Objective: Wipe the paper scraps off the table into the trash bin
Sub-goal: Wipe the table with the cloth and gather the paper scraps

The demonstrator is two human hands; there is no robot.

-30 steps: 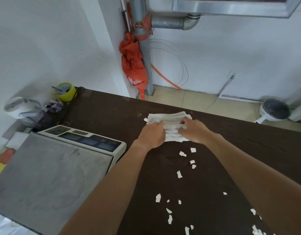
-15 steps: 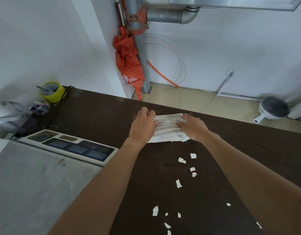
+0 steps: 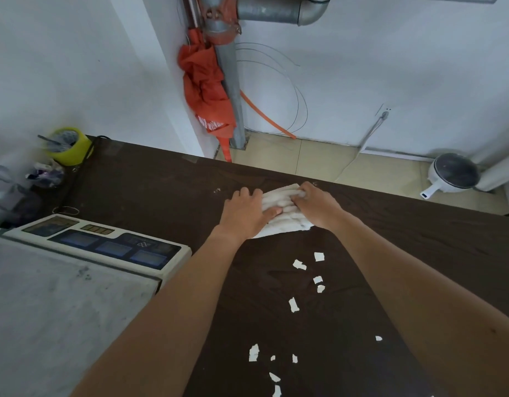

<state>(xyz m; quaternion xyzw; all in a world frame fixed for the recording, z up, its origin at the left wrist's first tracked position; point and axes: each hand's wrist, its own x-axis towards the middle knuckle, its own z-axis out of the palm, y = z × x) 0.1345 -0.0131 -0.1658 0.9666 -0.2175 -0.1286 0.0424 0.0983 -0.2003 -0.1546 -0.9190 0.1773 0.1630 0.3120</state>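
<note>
A folded white cloth (image 3: 282,214) lies on the dark brown table (image 3: 150,190) close to its far edge. My left hand (image 3: 244,210) rests flat on the cloth's left side, thumb across its middle. My right hand (image 3: 316,204) pinches the cloth's right half, fingers curled into the folds. Several white paper scraps (image 3: 293,304) are scattered on the table between my forearms, nearer to me than the cloth. No trash bin is in view.
A weighing scale (image 3: 98,247) with a grey platform fills the left front. A yellow cup (image 3: 70,147) and clutter stand at the far left corner. Beyond the table edge are tiled floor, an orange umbrella (image 3: 207,93) on a pipe, and a white round appliance (image 3: 451,174).
Both hands have slid with the cloth a little toward the table's far edge, and the cloth looks more bunched. My view has tilted down slightly.
</note>
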